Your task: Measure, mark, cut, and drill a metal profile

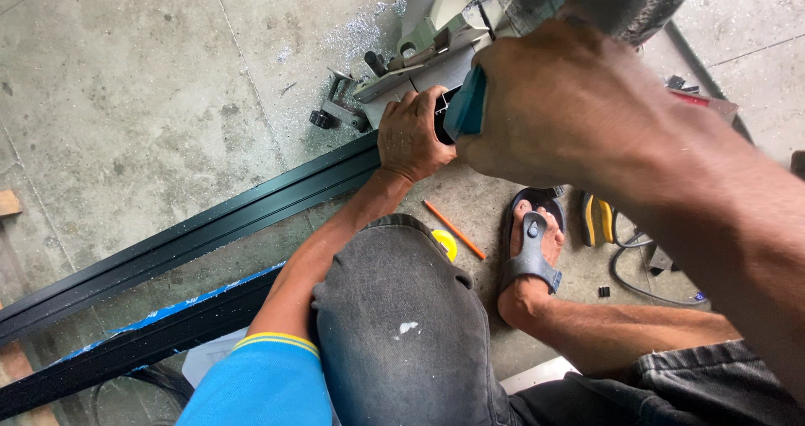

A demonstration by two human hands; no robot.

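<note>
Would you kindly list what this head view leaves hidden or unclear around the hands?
- Saw: blade covered by right hand and cut by the top edge.
- Dark metal profile: its end is hidden under left hand.
- Yellow round thing: mostly behind the knee.

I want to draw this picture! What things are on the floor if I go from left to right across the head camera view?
Long dark metal rail → left hand → orange pencil → foot in a grey sandal → yellow and black tool → dark cable.
</note>
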